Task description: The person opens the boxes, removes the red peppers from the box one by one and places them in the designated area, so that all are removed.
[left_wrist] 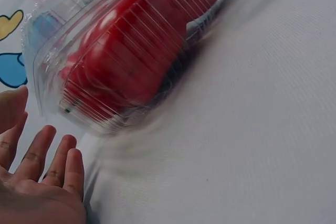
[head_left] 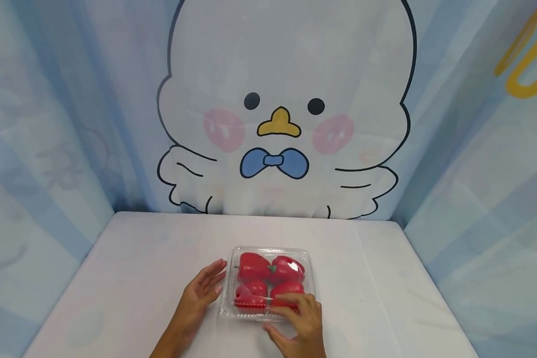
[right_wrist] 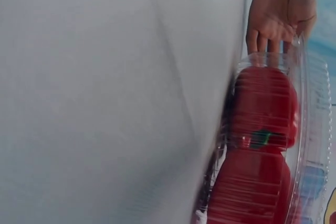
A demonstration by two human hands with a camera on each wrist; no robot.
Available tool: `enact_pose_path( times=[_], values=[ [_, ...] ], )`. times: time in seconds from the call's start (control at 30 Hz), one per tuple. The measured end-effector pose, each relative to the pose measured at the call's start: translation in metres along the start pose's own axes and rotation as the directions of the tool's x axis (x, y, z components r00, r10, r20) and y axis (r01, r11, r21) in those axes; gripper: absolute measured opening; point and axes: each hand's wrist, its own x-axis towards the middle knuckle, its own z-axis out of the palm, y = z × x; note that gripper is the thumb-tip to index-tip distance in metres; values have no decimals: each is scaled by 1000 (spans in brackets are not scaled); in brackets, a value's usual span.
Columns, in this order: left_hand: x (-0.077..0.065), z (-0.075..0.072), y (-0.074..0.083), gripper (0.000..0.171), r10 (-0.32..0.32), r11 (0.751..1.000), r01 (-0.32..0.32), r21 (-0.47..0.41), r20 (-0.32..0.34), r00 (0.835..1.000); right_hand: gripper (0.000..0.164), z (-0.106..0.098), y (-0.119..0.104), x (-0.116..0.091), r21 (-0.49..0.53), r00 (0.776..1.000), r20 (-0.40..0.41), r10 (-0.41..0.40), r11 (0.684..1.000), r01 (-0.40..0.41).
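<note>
A clear plastic clamshell box [head_left: 270, 248] stands on the white table with several red bell peppers [head_left: 252, 267] inside, packed two by two. My left hand [head_left: 196, 301] is at the box's left side, its fingers extended with the tips right by the rim. The left wrist view has this same hand [left_wrist: 44, 182] palm-up with nothing in it. Over the front right corner of the lid, my right hand [head_left: 302, 323] reaches with bent fingers, the thumb spread apart just in front of the rim. The right wrist view shows the box and the left hand [right_wrist: 278, 14], but not the right hand.
White cloth covers the table [head_left: 161, 238], with bare cloth on both sides of the box. Behind it hangs a curtain [head_left: 286, 49] printed with a white cartoon bird, and light blue curtains [head_left: 36, 124] enclose the sides.
</note>
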Motion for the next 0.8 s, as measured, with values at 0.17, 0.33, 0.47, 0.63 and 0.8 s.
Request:
enact_pose_path(
  times=[0.17, 0.33, 0.47, 0.63, 0.8],
  values=[
    [-3, -3, -8, 63, 25, 998, -24, -58, 19, 999, 20, 6, 3, -5, -26, 998, -12, -56, 998, 56],
    [-5, -4, -11, 63, 12, 995, -10, -100, 18, 1000, 17, 9, 2, -8, -103, 996, -4, -91, 991, 90],
    [-5, -3, -10, 63, -24, 993, 26, -113, 20, 1000, 30, 10, 2, -8, -165, 997, -8, -73, 984, 71],
    [-4, 0, -8, 63, -53, 992, 55, -110, 20, 998, 35, 9, 3, -7, -256, 999, 12, -35, 966, 37],
    [-3, 1, -8, 64, -59, 994, 60, -92, 19, 998, 38, 8, 4, -5, -311, 1000, 14, -18, 950, 22]
  ],
)
